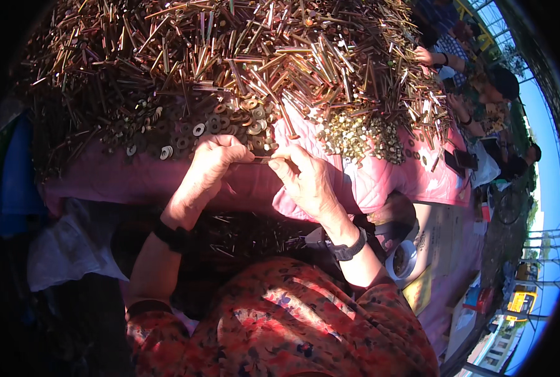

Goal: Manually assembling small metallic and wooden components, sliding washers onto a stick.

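Over the near edge of the pink cloth, my left hand [217, 157] and my right hand [305, 182] face each other with fingertips pinched. A thin metal rod [245, 163] lies level between them, its left end in my left fingers and its right end in my right fingers. Whether a small part sits on the rod's right end is hidden by my fingers. Flat round washers [248, 119] lie in a loose heap just beyond my left hand. Past my right hand is a heap of small shiny nuts [362, 135]. One bolt with a flat head [286, 119] points toward me between the heaps.
A large pile of metal rods and bolts [230, 44] covers the far side. Pink quilted cloth [129, 176] drapes the front edge. A white bucket [404, 259] stands low at right, and a plastic bag [72, 245] hangs at left. Another person's hand [424, 56] touches the pile's right side.
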`<state>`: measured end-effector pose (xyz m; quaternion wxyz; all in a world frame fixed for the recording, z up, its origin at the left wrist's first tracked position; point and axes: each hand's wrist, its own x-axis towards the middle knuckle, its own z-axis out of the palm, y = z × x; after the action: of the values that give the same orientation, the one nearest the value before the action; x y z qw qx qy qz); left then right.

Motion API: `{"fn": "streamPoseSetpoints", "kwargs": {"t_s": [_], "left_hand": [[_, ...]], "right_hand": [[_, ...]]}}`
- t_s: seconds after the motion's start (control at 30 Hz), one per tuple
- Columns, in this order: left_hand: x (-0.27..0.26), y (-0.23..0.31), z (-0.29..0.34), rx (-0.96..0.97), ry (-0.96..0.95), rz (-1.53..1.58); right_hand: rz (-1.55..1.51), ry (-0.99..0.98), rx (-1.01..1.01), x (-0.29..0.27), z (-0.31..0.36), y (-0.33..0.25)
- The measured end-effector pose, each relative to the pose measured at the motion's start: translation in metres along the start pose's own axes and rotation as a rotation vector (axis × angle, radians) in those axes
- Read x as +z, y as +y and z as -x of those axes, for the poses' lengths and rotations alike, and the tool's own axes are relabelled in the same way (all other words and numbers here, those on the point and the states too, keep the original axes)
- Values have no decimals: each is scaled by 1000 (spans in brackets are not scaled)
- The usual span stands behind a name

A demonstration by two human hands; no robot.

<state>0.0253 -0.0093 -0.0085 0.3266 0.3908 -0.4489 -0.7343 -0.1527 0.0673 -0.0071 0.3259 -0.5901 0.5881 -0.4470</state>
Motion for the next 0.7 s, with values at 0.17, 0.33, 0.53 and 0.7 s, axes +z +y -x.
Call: {"fn": "streamPoseSetpoints", "kwargs": {"t_s": [0.17, 0.33, 0.53, 0.7], "left_hand": [[2, 15, 6, -71, -189, -185], [12, 7, 4, -53, -383, -314], [11, 3, -16, -46, -57, -182], [28, -11, -22, -53, -26, 155]], "right_hand": [[-29, -75, 372, -10, 0, 5], [455, 195, -195, -9, -35, 28], [646, 310, -117, 2, -49, 52], [-244, 196, 263, 0, -22, 27]]}}
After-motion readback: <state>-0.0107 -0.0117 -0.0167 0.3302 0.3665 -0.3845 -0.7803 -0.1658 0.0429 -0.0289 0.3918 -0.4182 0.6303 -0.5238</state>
